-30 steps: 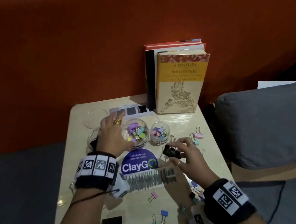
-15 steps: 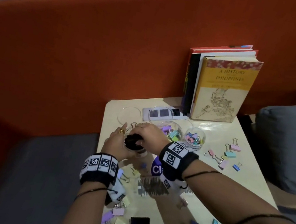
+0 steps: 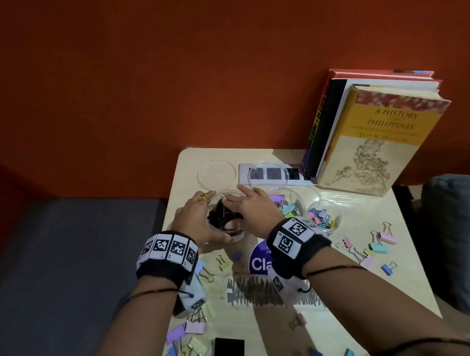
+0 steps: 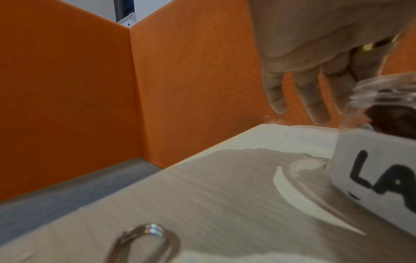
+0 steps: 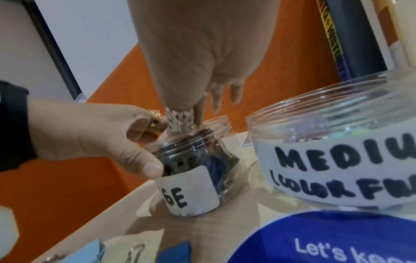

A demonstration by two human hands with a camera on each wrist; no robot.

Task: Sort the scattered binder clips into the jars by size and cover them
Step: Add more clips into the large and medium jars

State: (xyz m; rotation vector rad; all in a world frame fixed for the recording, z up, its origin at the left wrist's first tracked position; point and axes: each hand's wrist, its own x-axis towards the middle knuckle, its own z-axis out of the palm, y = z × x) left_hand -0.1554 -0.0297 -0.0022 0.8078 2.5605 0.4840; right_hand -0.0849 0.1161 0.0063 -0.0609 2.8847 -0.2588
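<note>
The clear jar (image 3: pixel 223 217) labelled for large clips (image 5: pixel 191 179) stands near the table's left edge, with black clips inside. My left hand (image 3: pixel 199 216) grips its side, thumb in front (image 5: pixel 148 167) and fingers behind (image 4: pixel 301 92). My right hand (image 3: pixel 253 208) reaches over the jar's mouth, thumb and forefinger (image 5: pixel 199 113) pinching a black binder clip (image 3: pixel 222 214) at the rim. The medium jar (image 3: pixel 287 205) and the small jar (image 3: pixel 324 217), both open, hold coloured clips. Another large black clip (image 3: pixel 229 348) lies near the front edge.
Two clear lids (image 3: pixel 217 173) (image 3: pixel 269 172) lie behind the jars, one over a white device. Books (image 3: pixel 380 138) stand at the back against the orange wall. Several coloured clips (image 3: pixel 383 239) lie scattered right and front on the table (image 3: pixel 369 292). A grey cushion (image 3: pixel 462 239) borders the right.
My right hand carried a black clip from beside the small jar leftward to the large jar. My left hand moved from the medium jar to the large jar. My head turned left.
</note>
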